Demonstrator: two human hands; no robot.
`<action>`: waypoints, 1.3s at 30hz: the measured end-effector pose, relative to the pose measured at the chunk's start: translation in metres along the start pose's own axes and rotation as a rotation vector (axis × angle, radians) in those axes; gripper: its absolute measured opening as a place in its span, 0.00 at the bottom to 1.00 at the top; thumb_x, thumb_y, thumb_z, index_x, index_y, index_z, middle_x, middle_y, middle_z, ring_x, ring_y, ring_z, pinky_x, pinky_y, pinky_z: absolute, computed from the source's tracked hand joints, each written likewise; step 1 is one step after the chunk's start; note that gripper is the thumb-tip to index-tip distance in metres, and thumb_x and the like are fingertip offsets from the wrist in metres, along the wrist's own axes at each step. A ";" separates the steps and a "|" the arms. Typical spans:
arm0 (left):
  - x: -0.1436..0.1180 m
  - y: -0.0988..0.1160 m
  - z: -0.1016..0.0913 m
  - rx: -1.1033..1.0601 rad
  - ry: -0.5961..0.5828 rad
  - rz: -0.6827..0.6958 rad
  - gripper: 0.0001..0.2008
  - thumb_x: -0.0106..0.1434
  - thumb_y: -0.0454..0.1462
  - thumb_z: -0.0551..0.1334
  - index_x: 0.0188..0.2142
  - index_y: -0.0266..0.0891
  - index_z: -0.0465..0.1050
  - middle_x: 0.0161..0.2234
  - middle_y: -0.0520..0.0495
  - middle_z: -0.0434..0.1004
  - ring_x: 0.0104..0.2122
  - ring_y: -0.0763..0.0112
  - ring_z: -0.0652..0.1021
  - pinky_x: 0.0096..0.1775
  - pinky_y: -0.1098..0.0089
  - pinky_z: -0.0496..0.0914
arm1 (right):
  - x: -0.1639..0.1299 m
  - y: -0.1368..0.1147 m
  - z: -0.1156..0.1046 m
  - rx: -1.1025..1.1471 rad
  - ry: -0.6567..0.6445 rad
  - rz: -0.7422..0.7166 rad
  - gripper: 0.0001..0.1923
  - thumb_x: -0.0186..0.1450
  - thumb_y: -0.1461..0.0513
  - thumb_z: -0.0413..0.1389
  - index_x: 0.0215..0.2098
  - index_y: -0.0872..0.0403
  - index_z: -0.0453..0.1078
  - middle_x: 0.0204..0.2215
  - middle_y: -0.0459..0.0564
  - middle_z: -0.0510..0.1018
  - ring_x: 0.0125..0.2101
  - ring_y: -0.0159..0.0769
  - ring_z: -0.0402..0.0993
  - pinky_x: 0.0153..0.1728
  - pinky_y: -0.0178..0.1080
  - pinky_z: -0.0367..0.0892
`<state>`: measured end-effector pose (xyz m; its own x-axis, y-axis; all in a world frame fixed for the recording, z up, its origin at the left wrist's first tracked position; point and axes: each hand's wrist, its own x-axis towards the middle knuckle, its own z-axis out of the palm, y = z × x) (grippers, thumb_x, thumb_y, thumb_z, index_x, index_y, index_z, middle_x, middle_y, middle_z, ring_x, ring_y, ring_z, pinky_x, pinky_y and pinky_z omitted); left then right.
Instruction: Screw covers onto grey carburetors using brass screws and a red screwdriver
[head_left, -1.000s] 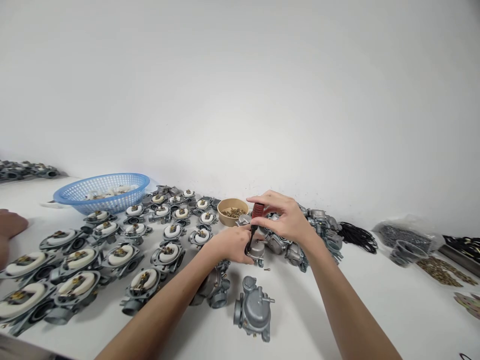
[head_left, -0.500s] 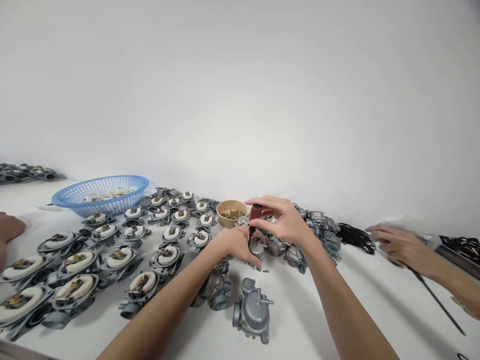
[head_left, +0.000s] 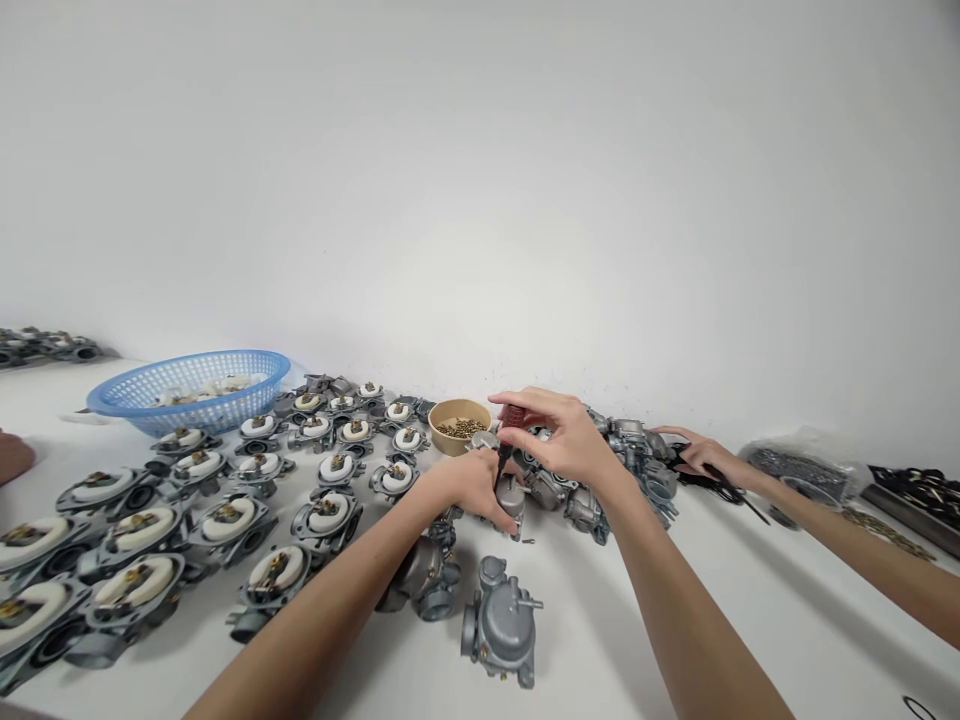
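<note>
My right hand (head_left: pixel 555 432) is closed round the red handle of a screwdriver (head_left: pixel 513 420), its dark shaft pointing down. Below it, my left hand (head_left: pixel 476 485) grips a grey metal carburetor (head_left: pixel 511 497), thumb on the near side; the fingers behind are partly hidden. The screwdriver's tip meets the carburetor beside my left hand, though the exact spot is covered. A small screw (head_left: pixel 528 541) lies just in front. Nearer to me, another carburetor (head_left: pixel 507 625) stands alone on the white table.
Rows of open carburetor bodies with white floats (head_left: pixel 225 520) fill the left side. A blue basket (head_left: pixel 187 390) and a bowl of brass screws (head_left: pixel 459 428) stand behind. More carburetors (head_left: pixel 634 450) are piled right. A co-worker's hand (head_left: pixel 701 455) is at black cords.
The co-worker's hand on the right has moved left to the black cords. My hands keep almost the same pose on screwdriver and carburetor. The view has shifted slightly.
</note>
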<state>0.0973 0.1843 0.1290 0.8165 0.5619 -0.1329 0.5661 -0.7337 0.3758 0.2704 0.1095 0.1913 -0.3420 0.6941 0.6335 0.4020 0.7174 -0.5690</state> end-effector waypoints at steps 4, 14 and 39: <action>-0.001 0.001 0.001 -0.002 0.047 0.063 0.36 0.49 0.58 0.74 0.55 0.47 0.75 0.51 0.41 0.78 0.52 0.44 0.78 0.49 0.57 0.75 | -0.003 0.002 -0.004 0.079 -0.086 0.021 0.27 0.70 0.65 0.57 0.66 0.44 0.70 0.53 0.52 0.81 0.48 0.42 0.82 0.50 0.50 0.82; 0.000 0.001 -0.003 -0.033 -0.047 0.072 0.44 0.47 0.54 0.77 0.63 0.53 0.70 0.63 0.43 0.73 0.62 0.42 0.72 0.60 0.50 0.70 | -0.002 0.001 -0.001 0.074 -0.067 -0.011 0.24 0.70 0.63 0.59 0.63 0.43 0.73 0.49 0.51 0.81 0.46 0.39 0.81 0.47 0.47 0.83; -0.009 -0.001 -0.021 -0.068 -0.248 0.122 0.48 0.53 0.32 0.70 0.71 0.55 0.58 0.69 0.43 0.59 0.66 0.45 0.68 0.63 0.52 0.68 | -0.004 0.009 0.002 0.035 0.056 0.053 0.22 0.68 0.58 0.64 0.60 0.46 0.76 0.43 0.52 0.83 0.42 0.42 0.81 0.42 0.49 0.83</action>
<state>0.0873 0.1879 0.1490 0.8858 0.3539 -0.3001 0.4596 -0.7585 0.4620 0.2738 0.1137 0.1826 -0.2723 0.7273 0.6300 0.3881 0.6822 -0.6197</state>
